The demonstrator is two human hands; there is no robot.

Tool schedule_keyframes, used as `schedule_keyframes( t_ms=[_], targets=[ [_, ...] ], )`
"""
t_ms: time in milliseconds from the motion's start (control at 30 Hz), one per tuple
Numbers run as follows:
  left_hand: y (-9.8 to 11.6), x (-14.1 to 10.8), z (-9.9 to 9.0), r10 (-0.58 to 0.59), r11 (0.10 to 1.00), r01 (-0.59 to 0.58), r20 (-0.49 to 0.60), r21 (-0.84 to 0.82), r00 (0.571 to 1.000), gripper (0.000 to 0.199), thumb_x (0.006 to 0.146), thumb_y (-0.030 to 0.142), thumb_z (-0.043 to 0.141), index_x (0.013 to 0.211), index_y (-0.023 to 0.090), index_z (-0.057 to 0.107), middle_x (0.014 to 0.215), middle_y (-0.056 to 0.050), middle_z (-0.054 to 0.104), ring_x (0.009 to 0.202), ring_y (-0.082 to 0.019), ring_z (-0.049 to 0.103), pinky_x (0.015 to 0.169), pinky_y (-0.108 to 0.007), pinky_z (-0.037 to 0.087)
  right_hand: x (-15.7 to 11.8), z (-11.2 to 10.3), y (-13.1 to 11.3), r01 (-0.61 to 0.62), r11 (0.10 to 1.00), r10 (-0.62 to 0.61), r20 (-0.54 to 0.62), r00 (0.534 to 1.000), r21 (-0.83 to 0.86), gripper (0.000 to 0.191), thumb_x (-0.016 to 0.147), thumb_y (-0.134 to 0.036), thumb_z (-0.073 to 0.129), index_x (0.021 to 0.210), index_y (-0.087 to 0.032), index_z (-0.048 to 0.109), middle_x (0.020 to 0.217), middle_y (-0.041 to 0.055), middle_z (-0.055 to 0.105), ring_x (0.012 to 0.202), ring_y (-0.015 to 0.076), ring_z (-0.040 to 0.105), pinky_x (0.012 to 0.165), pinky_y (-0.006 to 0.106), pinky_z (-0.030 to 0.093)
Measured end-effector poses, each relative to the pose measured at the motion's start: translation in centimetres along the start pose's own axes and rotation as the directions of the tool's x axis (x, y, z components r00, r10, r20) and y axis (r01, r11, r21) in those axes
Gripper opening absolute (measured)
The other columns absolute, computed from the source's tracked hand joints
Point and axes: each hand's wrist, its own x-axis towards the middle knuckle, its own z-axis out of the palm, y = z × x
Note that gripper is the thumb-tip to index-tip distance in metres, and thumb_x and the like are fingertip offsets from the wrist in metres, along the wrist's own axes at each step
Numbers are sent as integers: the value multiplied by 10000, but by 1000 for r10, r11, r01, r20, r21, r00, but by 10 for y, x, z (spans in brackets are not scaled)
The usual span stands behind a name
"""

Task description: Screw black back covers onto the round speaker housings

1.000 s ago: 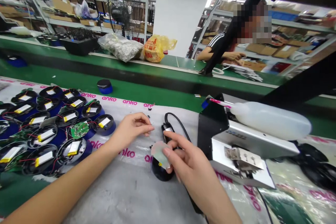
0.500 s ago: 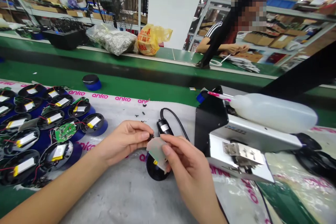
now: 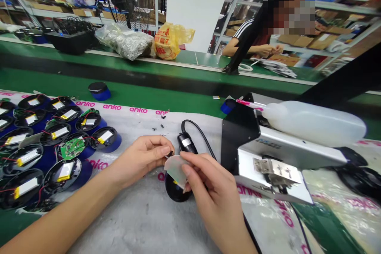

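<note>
Between the thumb and fingers of my right hand (image 3: 208, 182) is a thin, pale, rounded sheet (image 3: 176, 170), tilted. My left hand (image 3: 145, 156) pinches a tiny dark piece (image 3: 169, 154) close to the sheet's upper left edge; its exact kind is too small to make out. Below the sheet a round black housing (image 3: 175, 192) rests on the plastic-covered table, with a bit of yellow showing and its upper part hidden by the sheet and my right hand. Behind my fingers lies a black cylindrical tool (image 3: 186, 143) with a white label and a cable.
Several blue round housings (image 3: 105, 139) with white batteries and wires crowd the left. One capped blue unit (image 3: 99, 91) stands farther back. On the right are a metal machine (image 3: 270, 182) and a translucent bottle (image 3: 318, 121). Small black bits (image 3: 162, 126) lie mid-table. A co-worker's hands (image 3: 270, 50) work opposite.
My left fingers and the tiny dark piece have come slightly nearer the sheet's edge. The sheet's tilt has shifted a little in my right hand. The camera view has moved slightly.
</note>
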Motion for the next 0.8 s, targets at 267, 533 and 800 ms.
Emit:
schedule_keyframes(
  t_ms=[267,533,800],
  targets=[
    [4,-2,5,52,987,-44,-54,152,997,156,839,293,772,765,164,725,703,27,640,668,-87,547,648,-172,447,-2,3,2,119,982,-128,-51,990,-147,242,952,-95,558,1142,-195,670,949,19,661,794,92,635,694,196,515],
    [10,-2,6,-14,964,49,-132,263,991,165,856,198,730,694,168,732,593,39,651,577,-76,550,609,-173,450,1,1,2,124,974,-129,-12,992,-191,237,964,-112,552,1140,-194,689,963,16,673,804,86,646,720,187,517],
    [-2,-4,12,-63,997,68,-122,34,990,247,776,357,792,707,136,706,674,-6,665,634,-106,591,652,-218,497,1,7,-1,24,980,-43,-93,995,-198,188,957,-141,572,1072,-177,716,904,23,694,724,95,654,601,176,537]
  ],
)
